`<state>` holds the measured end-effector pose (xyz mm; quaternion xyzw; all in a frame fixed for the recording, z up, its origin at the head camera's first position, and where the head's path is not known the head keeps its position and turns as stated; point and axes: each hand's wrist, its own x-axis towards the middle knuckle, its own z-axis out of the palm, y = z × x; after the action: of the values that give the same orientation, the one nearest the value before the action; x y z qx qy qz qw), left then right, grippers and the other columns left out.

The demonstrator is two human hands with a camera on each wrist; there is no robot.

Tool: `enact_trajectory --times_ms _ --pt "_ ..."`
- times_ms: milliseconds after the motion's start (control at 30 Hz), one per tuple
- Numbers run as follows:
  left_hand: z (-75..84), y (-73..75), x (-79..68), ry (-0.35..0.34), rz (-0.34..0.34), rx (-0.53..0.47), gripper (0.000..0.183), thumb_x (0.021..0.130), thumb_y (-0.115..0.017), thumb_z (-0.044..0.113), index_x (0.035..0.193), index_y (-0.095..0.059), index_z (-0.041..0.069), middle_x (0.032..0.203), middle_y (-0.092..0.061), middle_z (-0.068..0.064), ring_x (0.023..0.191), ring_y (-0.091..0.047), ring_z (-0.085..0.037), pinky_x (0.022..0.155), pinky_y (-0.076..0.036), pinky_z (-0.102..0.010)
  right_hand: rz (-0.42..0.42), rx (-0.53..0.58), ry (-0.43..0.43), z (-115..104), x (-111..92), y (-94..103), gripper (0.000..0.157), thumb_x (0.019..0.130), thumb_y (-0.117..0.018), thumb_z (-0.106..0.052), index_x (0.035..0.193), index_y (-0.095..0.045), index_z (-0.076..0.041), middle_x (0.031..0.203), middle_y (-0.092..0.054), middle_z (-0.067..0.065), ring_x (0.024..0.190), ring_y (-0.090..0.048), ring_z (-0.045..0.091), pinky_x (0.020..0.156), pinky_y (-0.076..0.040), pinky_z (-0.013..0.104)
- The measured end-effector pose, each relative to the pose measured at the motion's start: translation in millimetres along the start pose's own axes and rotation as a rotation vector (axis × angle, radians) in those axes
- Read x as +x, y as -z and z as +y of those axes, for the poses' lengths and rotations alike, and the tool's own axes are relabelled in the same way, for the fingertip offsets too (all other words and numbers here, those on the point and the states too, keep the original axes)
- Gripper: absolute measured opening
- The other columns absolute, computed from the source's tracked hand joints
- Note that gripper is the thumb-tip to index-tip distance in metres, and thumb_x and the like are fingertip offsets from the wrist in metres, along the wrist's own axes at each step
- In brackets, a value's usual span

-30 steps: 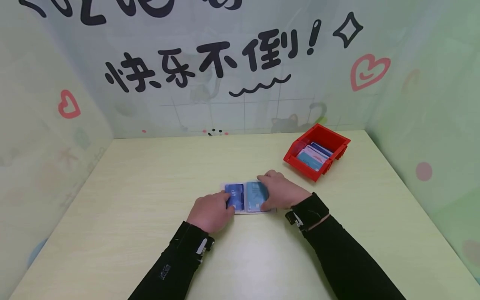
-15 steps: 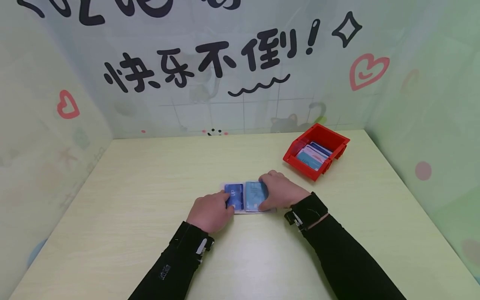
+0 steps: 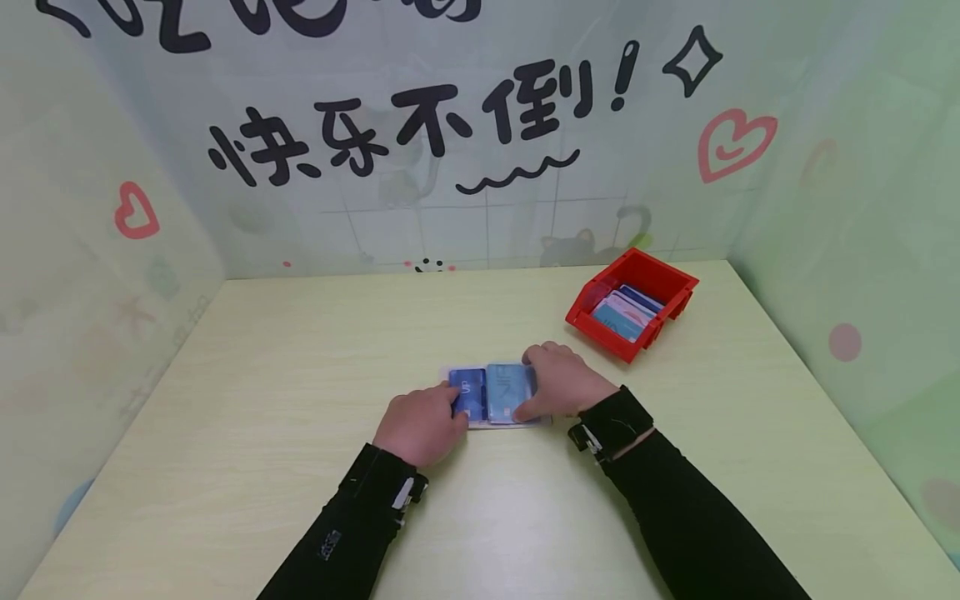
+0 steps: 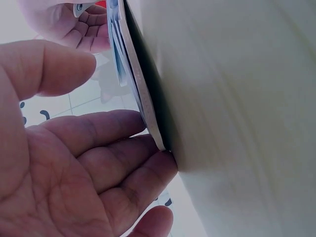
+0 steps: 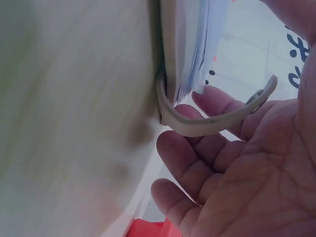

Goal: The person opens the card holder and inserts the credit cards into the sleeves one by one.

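Note:
An opened card holder (image 3: 499, 427) lies flat on the table, its snap strap (image 5: 212, 126) bent up at the right end in the right wrist view. On its left half sits a dark blue card (image 3: 471, 395), and a light blue card (image 3: 507, 393) lies over its right half. My left hand (image 3: 422, 423) holds the holder's left end, fingers against the edge (image 4: 143, 98) and thumb at the near corner. With the thumb at the near side and fingers at the far side, my right hand (image 3: 566, 382) grips the light blue card by its right part.
A red bin (image 3: 613, 335) with several cards (image 3: 628, 313) in it stands at the back right of the pale wooden table (image 3: 315, 358). Behind rises a printed back wall (image 3: 300, 225), with side panels at left and right.
The light blue card has slid a little left, toward the dark blue card, with my right hand's thumb shifting along with it. My left hand has stayed in place.

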<state>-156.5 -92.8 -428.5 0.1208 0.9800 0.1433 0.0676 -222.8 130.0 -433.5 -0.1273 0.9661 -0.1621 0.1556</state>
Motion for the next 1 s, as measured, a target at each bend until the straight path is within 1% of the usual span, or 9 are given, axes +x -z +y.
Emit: enact_trajectory --times_ms 133,400,533,633,833,900,1000 --pt "-0.7 0.1 -0.4 0.005 0.001 -0.003 0.048 0.103 -0.061 0.031 0.141 -0.066 0.002 0.145 -0.066 -0.015 0.128 -0.068 -0.036 0.103 -0.057 -0.051 0.010 0.005 0.000 -1 -1 1.0 0.094 0.073 -0.094 -0.047 0.147 -0.050 -0.011 0.129 -0.058 0.007 0.119 -0.054 0.023 0.102 -0.056 0.044" --pt "-1.0 0.5 -0.5 0.005 0.003 -0.009 0.048 0.103 -0.062 0.031 0.141 -0.066 0.001 0.145 -0.066 -0.016 0.127 -0.069 -0.036 0.103 -0.057 -0.052 0.046 -0.036 0.014 -2 -3 1.6 0.088 0.071 -0.095 -0.049 0.139 -0.054 -0.011 0.124 -0.055 0.009 0.115 -0.051 0.024 0.100 -0.053 0.043" --pt "-1.4 -0.5 -0.8 -0.001 0.001 -0.005 0.049 0.103 -0.062 0.031 0.141 -0.065 0.002 0.146 -0.065 -0.016 0.129 -0.067 -0.037 0.104 -0.056 -0.052 0.042 -0.047 0.009 -3 -4 1.6 0.082 0.071 -0.095 -0.050 0.133 -0.059 -0.010 0.119 -0.055 0.008 0.112 -0.051 0.024 0.096 -0.053 0.041" --pt "-1.8 -1.0 -1.0 -0.006 0.003 0.002 0.049 0.103 -0.062 0.031 0.142 -0.065 0.003 0.146 -0.065 -0.016 0.130 -0.067 -0.036 0.105 -0.056 -0.052 0.037 -0.052 0.009 -3 -4 1.8 0.079 0.072 -0.094 -0.050 0.132 -0.062 -0.009 0.119 -0.056 0.008 0.112 -0.050 0.024 0.095 -0.053 0.041" --pt "-2.4 -0.7 -0.8 -0.003 -0.001 0.002 0.048 0.103 -0.061 0.032 0.141 -0.066 0.003 0.145 -0.066 -0.015 0.129 -0.067 -0.037 0.104 -0.056 -0.053 0.025 -0.018 0.008 -5 0 -1.4 0.082 0.074 -0.092 -0.053 0.134 -0.061 -0.007 0.123 -0.058 0.009 0.115 -0.050 0.026 0.098 -0.052 0.044" --pt "-2.6 -0.7 -0.8 -0.003 -0.004 0.002 0.048 0.103 -0.061 0.032 0.141 -0.066 0.003 0.144 -0.067 -0.014 0.129 -0.067 -0.037 0.104 -0.055 -0.054 0.037 -0.007 -0.005 -8 2 -3.1 0.082 0.074 -0.091 -0.056 0.132 -0.062 -0.006 0.120 -0.059 0.010 0.114 -0.051 0.027 0.098 -0.051 0.045" --pt "-2.9 0.0 -0.5 -0.005 -0.007 -0.002 0.048 0.104 -0.061 0.033 0.141 -0.066 0.003 0.145 -0.066 -0.015 0.130 -0.067 -0.037 0.104 -0.055 -0.054 0.063 0.029 -0.046 -13 5 -4.2 0.076 0.076 -0.087 -0.061 0.123 -0.065 -0.005 0.113 -0.061 0.010 0.109 -0.052 0.028 0.094 -0.049 0.045"
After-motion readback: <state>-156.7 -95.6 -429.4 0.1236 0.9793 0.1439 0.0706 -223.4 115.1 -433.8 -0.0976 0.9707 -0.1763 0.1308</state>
